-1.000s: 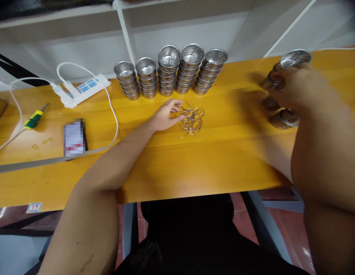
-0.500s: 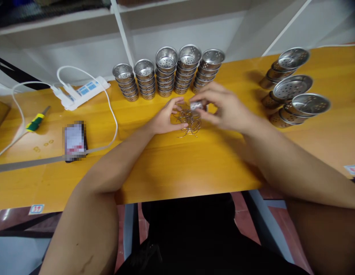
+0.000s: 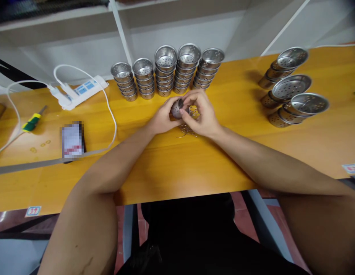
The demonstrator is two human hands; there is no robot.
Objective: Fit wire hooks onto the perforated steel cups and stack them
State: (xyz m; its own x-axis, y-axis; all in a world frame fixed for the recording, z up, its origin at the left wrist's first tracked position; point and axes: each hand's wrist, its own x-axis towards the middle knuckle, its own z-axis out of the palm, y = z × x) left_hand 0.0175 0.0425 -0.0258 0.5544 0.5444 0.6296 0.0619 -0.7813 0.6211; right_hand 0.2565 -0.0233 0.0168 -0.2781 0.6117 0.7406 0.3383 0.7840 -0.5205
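Observation:
A small perforated metal cup [image 3: 176, 109] is held tilted above the table, its opening turned toward the right. The fingers and thumb of my left hand [image 3: 163, 117] wrap round it from the left. My right hand [image 3: 200, 114] is closed at the cup's rim, thumb and fingertips pressed together there; whether a wire is between them is too small to tell. Under and between the hands lies a tangle of thin metal wires [image 3: 188, 130], partly hidden by my right hand.
Several stacks of perforated metal cups [image 3: 166, 63] stand behind the hands, with more stacks [image 3: 292, 89] at the right. On the left are a power strip [image 3: 84, 91] with white cables, a screwdriver [image 3: 32, 122] and a phone [image 3: 72, 140].
My right hand has moved left and down to meet my left hand. The small cup is now in my left hand, which was open before.

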